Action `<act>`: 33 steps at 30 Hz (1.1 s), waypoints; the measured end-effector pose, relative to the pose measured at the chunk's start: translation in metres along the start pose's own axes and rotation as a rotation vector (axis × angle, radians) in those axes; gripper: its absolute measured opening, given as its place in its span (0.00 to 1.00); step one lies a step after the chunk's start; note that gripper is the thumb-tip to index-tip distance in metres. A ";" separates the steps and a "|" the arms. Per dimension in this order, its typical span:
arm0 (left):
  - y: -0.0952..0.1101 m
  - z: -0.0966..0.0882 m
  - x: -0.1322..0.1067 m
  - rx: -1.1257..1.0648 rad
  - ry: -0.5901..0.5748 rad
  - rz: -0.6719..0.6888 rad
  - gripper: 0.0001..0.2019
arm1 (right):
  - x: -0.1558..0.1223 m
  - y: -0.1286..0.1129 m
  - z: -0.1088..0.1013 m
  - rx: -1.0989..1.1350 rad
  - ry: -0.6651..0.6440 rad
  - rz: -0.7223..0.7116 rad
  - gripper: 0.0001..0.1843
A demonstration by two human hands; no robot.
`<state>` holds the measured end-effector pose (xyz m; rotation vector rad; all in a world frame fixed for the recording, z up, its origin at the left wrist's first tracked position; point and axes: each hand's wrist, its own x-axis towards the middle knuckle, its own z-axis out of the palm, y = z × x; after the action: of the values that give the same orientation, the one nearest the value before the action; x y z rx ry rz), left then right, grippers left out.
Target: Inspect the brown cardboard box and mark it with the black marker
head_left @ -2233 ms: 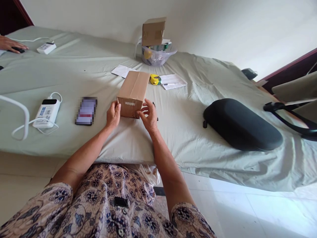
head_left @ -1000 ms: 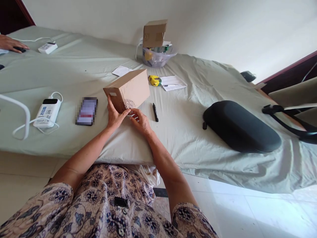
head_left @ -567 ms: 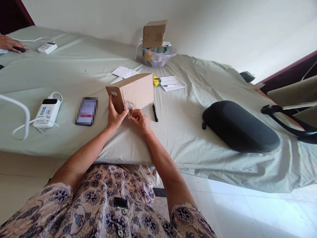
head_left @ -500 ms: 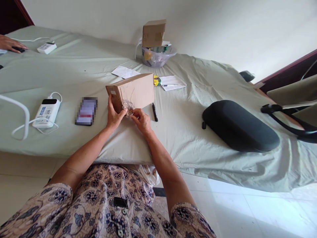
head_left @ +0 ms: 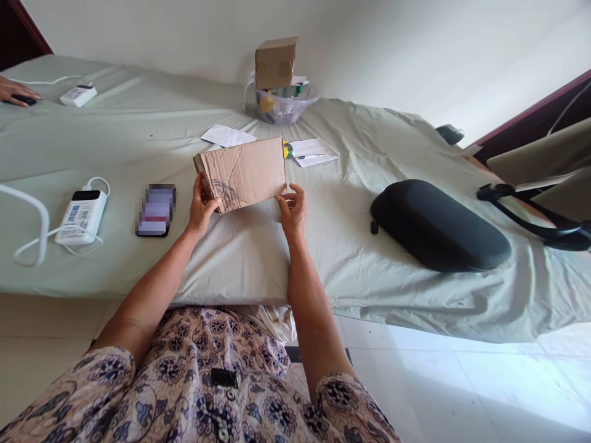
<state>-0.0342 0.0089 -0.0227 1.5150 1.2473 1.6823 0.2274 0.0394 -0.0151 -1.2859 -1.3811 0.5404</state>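
Observation:
In the head view a cardboard box (head_left: 252, 172), creased and with dark scribbled lines near its lower left corner, is tilted above the green cloth. My left hand (head_left: 202, 212) grips its left end, thumb on the front face and fingers along the side. At the lower right corner my right hand (head_left: 293, 210) is closed on the box, its thumb against the edge. The black pen is out of sight, perhaps behind my right hand.
Left of the box lie a phone (head_left: 156, 210) and a white power bank (head_left: 82, 216) with a cable. A plastic basket (head_left: 289, 107) bearing another carton (head_left: 276, 63) stands behind. Papers (head_left: 316, 152) lie beyond; a black case (head_left: 441, 226) is to the right. Another person's hand (head_left: 13, 92) rests far left.
My right hand has moved from the box's lower left corner to its lower right corner. The box has tipped so its broad face shows more. The view has shifted slightly.

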 end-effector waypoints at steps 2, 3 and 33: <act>0.003 -0.001 0.000 -0.076 -0.023 -0.051 0.42 | 0.003 0.002 -0.003 0.039 0.030 0.032 0.23; 0.004 -0.001 0.001 -0.116 -0.029 -0.076 0.42 | 0.004 0.003 -0.004 0.070 0.029 0.038 0.23; 0.023 -0.007 -0.001 -0.080 -0.172 0.050 0.49 | -0.009 -0.030 -0.016 0.078 0.146 -0.303 0.28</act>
<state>-0.0366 -0.0033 -0.0024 1.6165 1.0494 1.5760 0.2287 0.0168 0.0119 -1.0090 -1.3862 0.2844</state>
